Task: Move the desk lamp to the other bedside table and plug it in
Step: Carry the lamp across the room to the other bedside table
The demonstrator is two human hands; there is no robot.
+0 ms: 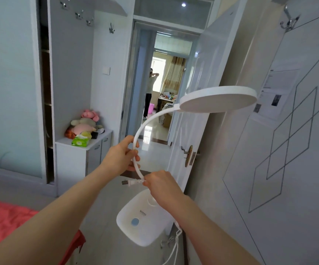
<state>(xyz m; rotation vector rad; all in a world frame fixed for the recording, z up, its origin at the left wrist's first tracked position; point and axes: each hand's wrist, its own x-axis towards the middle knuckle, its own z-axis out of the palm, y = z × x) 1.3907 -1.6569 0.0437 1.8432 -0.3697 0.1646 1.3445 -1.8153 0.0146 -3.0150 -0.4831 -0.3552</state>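
A white desk lamp hangs in the air in front of me. Its round head [218, 99] is up at the right, and its curved neck [138, 134] arcs down to a white base [141, 222] with a blue button. My left hand [121, 155] is wrapped around the neck. My right hand [161, 183] pinches the lamp's white plug [132, 182] just behind its prongs, which point left. The white cord [171, 249] trails down below the base.
An open white door [199, 92] stands ahead on the right, with a doorway to a hall where a person stands. A white cabinet [82, 155] with plush toys and a tissue pack is at the left. A red bedspread [3, 226] fills the lower left corner.
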